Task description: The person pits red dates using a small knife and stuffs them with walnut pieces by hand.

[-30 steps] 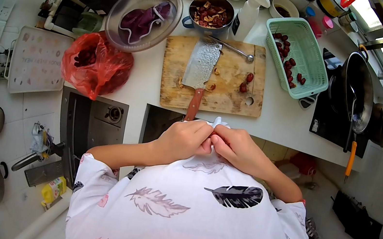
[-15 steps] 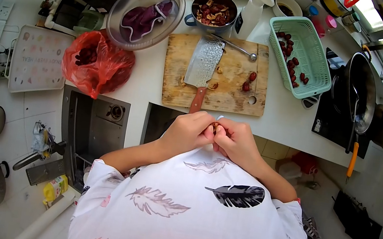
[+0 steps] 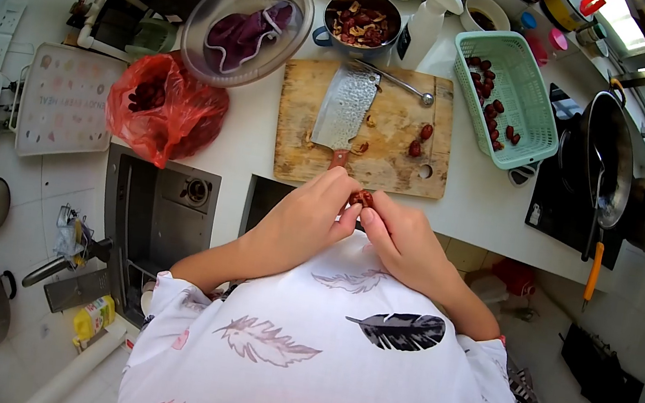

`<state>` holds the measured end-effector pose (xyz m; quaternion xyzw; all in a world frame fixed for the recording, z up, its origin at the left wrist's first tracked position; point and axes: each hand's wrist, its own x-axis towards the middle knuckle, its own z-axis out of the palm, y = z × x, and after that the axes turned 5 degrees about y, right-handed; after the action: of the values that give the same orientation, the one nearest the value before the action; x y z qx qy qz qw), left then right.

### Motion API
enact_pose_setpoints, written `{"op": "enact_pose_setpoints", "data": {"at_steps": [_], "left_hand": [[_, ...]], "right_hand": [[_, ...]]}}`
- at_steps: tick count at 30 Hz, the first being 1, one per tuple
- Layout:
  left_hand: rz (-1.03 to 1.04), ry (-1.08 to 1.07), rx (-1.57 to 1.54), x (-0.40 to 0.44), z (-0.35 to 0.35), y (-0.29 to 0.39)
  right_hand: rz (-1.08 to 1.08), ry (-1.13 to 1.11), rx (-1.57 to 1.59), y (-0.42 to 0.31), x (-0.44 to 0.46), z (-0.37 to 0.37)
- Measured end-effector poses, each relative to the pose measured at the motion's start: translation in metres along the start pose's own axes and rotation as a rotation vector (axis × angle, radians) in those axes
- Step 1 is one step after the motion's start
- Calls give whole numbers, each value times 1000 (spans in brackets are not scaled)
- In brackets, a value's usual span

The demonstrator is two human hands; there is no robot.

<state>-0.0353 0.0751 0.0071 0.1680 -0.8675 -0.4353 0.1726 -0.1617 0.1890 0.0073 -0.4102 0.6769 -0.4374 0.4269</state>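
In front of my chest, a red date (image 3: 362,198) is pinched between the fingertips of my left hand (image 3: 300,213) and my right hand (image 3: 406,236). Both hands are closed on it, just off the near edge of the wooden cutting board (image 3: 392,172). A cleaver (image 3: 345,110) lies on the board, with my left fingers overlapping the view of its handle. Two whole red dates (image 3: 415,147) and small scraps are on the board's surface. Across its far edge rests a thin metal tool (image 3: 401,84) with a rounded end. Behind the board, a blue-handled pot (image 3: 321,35) holds cut date pieces.
To the right stand a green basket (image 3: 540,146) with several dates and a wok (image 3: 614,205) on the stove. On the left are a red plastic bag (image 3: 198,118), a clear bowl (image 3: 196,44) with purple cloth, and a sink (image 3: 125,198). A spray bottle (image 3: 425,30) stands behind.
The date shows more now between my fingertips. My hands have risen slightly toward the board and their fingers have shifted, hiding more of the cleaver's handle.
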Motion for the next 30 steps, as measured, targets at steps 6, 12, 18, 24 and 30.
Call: {"op": "enact_pose_setpoints", "data": {"at_steps": [6,12,18,24,30], "left_hand": [[3,-1,172,-6,5,-3],[40,-130,61,3,-1,-4],[-38,-148,-94,-5,2,-7],[-13,-273,-358,-5,-3,-13],[-171,-314,-371,1,-15,6]], "right_hand": [[-182,158,-153,1,0,7],[-142,80,-148,10,-3,5],[-28,-53,-42,0,-4,3],[-8,-115,56,-13,-8,-3],[-8,-201,241,-10,-9,-11]]}}
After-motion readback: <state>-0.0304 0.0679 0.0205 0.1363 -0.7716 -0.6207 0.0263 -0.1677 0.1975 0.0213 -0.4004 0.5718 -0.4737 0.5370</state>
